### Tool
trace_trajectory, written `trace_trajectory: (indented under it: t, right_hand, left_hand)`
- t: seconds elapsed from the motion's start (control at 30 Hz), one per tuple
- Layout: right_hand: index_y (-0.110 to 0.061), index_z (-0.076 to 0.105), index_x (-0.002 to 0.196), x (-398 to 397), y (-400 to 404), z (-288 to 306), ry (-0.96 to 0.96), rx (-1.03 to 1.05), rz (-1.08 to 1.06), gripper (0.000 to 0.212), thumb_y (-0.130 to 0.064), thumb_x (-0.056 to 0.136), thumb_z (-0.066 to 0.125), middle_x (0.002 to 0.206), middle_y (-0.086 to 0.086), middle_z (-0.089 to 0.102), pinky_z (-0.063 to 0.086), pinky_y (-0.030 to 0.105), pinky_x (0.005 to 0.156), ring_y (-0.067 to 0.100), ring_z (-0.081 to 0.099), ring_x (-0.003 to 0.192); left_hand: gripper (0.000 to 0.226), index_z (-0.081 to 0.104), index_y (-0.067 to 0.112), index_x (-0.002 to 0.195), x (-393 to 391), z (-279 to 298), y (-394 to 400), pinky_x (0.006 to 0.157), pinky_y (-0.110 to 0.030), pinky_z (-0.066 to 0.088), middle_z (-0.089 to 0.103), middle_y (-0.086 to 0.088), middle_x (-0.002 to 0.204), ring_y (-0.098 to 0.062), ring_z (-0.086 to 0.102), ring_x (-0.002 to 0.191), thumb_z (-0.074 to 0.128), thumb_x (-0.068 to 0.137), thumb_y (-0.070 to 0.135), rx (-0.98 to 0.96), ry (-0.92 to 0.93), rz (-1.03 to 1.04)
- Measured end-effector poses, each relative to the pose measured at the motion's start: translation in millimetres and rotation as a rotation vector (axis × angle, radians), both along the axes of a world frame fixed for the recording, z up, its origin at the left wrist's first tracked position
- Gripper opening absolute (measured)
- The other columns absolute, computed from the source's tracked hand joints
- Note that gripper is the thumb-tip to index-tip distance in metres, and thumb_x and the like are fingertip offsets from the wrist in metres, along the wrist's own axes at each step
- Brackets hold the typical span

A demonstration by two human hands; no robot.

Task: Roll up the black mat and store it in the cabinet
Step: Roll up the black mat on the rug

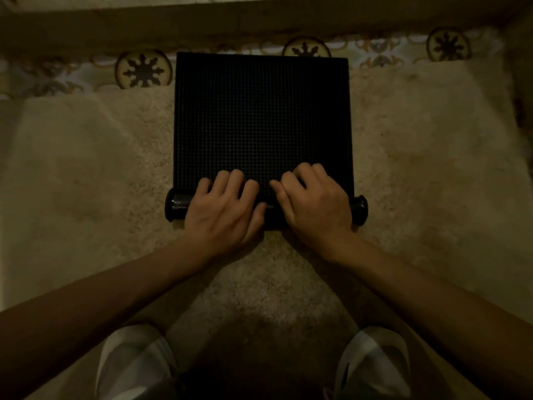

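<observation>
A black mat [261, 119] with a fine grid texture lies flat on a beige carpet [86, 168] in front of me. Its near edge is curled into a roll [177, 207] whose two ends stick out past my hands. My left hand [223, 210] presses on the left half of the roll, fingers curled over it onto the flat part. My right hand [313, 203] grips the right half the same way. The two hands almost touch at the middle. No cabinet is in view.
A patterned floor strip with round dark motifs [142, 70] runs behind the mat, and a dark wooden edge [259, 21] lies beyond it. My knees in white cloth [135, 362] sit at the bottom. The light is dim.
</observation>
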State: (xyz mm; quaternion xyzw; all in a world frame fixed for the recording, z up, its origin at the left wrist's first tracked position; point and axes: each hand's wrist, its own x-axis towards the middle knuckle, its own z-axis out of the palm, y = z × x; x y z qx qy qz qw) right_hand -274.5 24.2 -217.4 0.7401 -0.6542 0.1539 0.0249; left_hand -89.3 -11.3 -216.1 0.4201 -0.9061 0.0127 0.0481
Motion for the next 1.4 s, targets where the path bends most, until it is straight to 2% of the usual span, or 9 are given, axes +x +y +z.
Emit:
trace_trajectory:
  t: [0.1, 0.2, 0.43, 0.6, 0.73, 0.87, 1.03, 1.27, 1.4]
  right_hand:
    - [-0.013, 0.061, 0.09, 5, 1, -1, 0.062, -0.048, -0.083, 0.043, -0.041, 0.109, 0.035, 0.09, 0.01, 0.058, 0.036, 0.041, 0.064, 0.03, 0.05, 0.079]
    - [-0.014, 0.058, 0.097, 10, 12, -6, 0.022, -0.02, -0.125, 0.04, -0.041, 0.109, 0.03, 0.095, 0.01, 0.057, 0.033, 0.04, 0.069, 0.028, 0.048, 0.082]
    - [-0.013, 0.055, 0.086, 5, -10, -7, 0.072, -0.062, -0.081, 0.041, -0.035, 0.108, 0.029, 0.079, 0.008, 0.057, 0.033, 0.041, 0.064, 0.028, 0.048, 0.071]
    - [-0.011, 0.059, 0.084, 3, -21, -4, 0.04, -0.018, -0.114, 0.042, -0.032, 0.107, 0.03, 0.078, 0.009, 0.057, 0.034, 0.04, 0.063, 0.028, 0.05, 0.071]
    - [-0.012, 0.06, 0.082, 1, -32, 3, -0.011, 0.032, -0.136, 0.04, -0.031, 0.106, 0.034, 0.073, 0.007, 0.057, 0.035, 0.037, 0.06, 0.025, 0.05, 0.067]
    - [-0.013, 0.057, 0.08, -1, -37, 13, -0.111, 0.075, -0.136, 0.037, -0.032, 0.106, 0.039, 0.072, 0.005, 0.057, 0.039, 0.039, 0.058, 0.023, 0.051, 0.066]
    - [-0.009, 0.061, 0.095, 2, -30, 11, -0.006, -0.014, -0.121, 0.03, -0.034, 0.101, 0.046, 0.091, 0.011, 0.059, 0.036, 0.042, 0.068, 0.029, 0.05, 0.083]
    - [-0.012, 0.06, 0.096, -1, -52, -1, 0.105, 0.029, -0.123, 0.036, -0.036, 0.105, 0.034, 0.088, 0.01, 0.06, 0.034, 0.042, 0.068, 0.03, 0.051, 0.079]
    - [-0.013, 0.059, 0.091, -4, -61, -1, 0.065, 0.033, -0.11, 0.033, -0.035, 0.103, 0.037, 0.082, 0.008, 0.06, 0.033, 0.04, 0.064, 0.028, 0.051, 0.075]
  left_hand:
    - [0.033, 0.043, 0.011, 0.09, -2, 0, -7, 0.062, -0.042, 0.036, 0.048, -0.012, 0.087, -0.03, 0.045, 0.076, 0.032, 0.101, 0.039, 0.021, 0.029, 0.003]
    - [0.03, 0.045, 0.012, 0.089, -5, 0, -14, 0.061, -0.039, 0.036, 0.049, -0.01, 0.086, -0.027, 0.046, 0.075, 0.032, 0.101, 0.036, 0.046, 0.066, 0.042]
    - [0.033, 0.051, 0.013, 0.084, -14, 10, -21, 0.069, -0.043, 0.036, 0.056, -0.009, 0.082, -0.029, 0.049, 0.081, 0.033, 0.101, 0.034, 0.026, 0.042, 0.126]
    - [0.039, 0.049, 0.012, 0.098, -15, 9, -7, 0.071, -0.043, 0.036, 0.051, -0.011, 0.094, -0.029, 0.046, 0.085, 0.037, 0.098, 0.049, 0.052, 0.101, 0.162]
    - [0.051, 0.058, 0.005, 0.113, -2, -4, -7, 0.076, -0.045, 0.041, 0.056, -0.021, 0.107, -0.035, 0.052, 0.09, 0.043, 0.095, 0.05, -0.015, 0.149, 0.059]
    - [0.05, 0.062, 0.005, 0.103, 2, -12, -25, 0.066, -0.042, 0.037, 0.06, -0.017, 0.098, -0.033, 0.051, 0.082, 0.044, 0.096, 0.052, -0.148, 0.121, -0.077]
    - [0.048, 0.046, 0.009, 0.088, -6, -8, -46, 0.063, -0.042, 0.032, 0.05, -0.012, 0.087, -0.03, 0.044, 0.078, 0.038, 0.097, 0.055, -0.171, 0.076, -0.046]
    - [0.047, 0.048, 0.009, 0.094, -15, -1, -59, 0.065, -0.041, 0.036, 0.052, -0.013, 0.089, -0.03, 0.046, 0.082, 0.036, 0.096, 0.055, -0.072, 0.088, 0.035]
    - [0.039, 0.053, 0.01, 0.1, -14, -2, -51, 0.072, -0.045, 0.036, 0.054, -0.016, 0.098, -0.033, 0.046, 0.087, 0.039, 0.1, 0.047, -0.132, 0.097, 0.056]
